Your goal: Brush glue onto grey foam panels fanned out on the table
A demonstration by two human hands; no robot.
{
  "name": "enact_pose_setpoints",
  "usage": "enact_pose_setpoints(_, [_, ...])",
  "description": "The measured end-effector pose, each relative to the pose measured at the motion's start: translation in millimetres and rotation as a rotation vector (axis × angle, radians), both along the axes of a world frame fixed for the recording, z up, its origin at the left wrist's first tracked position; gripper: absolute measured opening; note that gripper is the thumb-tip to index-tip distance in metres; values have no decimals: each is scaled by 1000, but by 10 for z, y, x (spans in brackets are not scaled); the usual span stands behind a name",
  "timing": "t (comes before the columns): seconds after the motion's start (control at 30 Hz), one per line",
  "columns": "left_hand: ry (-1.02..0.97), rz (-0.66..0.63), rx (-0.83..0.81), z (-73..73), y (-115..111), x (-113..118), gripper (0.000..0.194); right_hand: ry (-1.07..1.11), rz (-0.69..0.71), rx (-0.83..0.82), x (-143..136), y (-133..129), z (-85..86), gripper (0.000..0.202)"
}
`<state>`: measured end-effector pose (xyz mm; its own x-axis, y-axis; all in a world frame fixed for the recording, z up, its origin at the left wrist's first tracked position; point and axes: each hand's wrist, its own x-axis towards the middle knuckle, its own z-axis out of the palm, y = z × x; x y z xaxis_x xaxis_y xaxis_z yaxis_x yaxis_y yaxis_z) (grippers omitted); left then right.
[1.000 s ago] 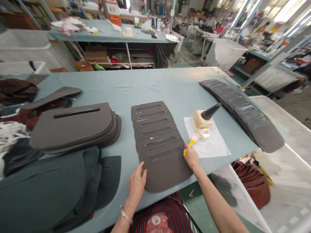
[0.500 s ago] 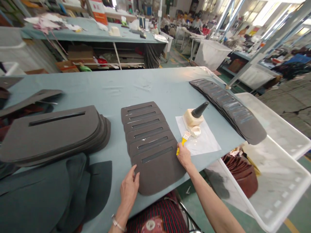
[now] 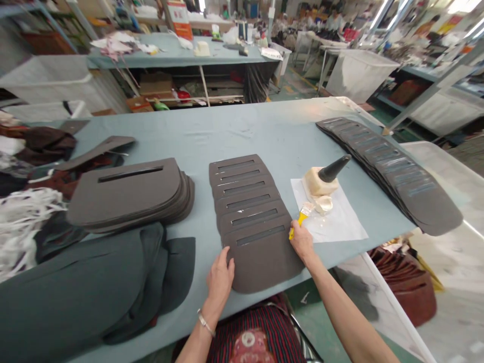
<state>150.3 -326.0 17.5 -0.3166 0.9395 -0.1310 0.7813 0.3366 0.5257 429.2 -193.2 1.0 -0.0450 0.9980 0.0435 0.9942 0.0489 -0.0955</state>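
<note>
Several dark grey rounded panels [image 3: 264, 262], each with a long slot, lie overlapped in a row in front of me. My left hand [image 3: 220, 275] rests at the left edge of the nearest panel, thumb and fingers apart, holding nothing. A small brush with a yellow handle [image 3: 302, 216] is gripped in my right hand [image 3: 302, 241], beside the panels' right edge. The brush's pale bristles point at a white sheet [image 3: 346, 227]. On that sheet stands a cream glue bottle [image 3: 319, 182] with a black cone nozzle [image 3: 335, 169], and a cream-coated lump [image 3: 323, 204] sits by it.
A stack of slotted grey panels [image 3: 128, 194] and dark green pieces [image 3: 94, 287] lie at left. Another overlapped row of panels [image 3: 385, 166] runs along the right of the blue-green table [image 3: 212, 128]. White bins [image 3: 461, 282] with reddish-brown pieces [image 3: 412, 292] stand at the right edge.
The view has turned left, so everything sits further right in the picture and more of the left side shows. Both hands keep nearly the same places; the brush is still held.
</note>
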Motion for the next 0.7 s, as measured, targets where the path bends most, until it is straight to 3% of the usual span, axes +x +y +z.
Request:
enact_pose_setpoints(0.3, [213, -21, 18, 42, -25, 7, 39, -74, -47, 46, -39, -16, 46, 16])
enact_pose_setpoints(0.7, [162, -17, 75, 77, -60, -39, 39, -116, -55, 87, -120, -23, 236, 20])
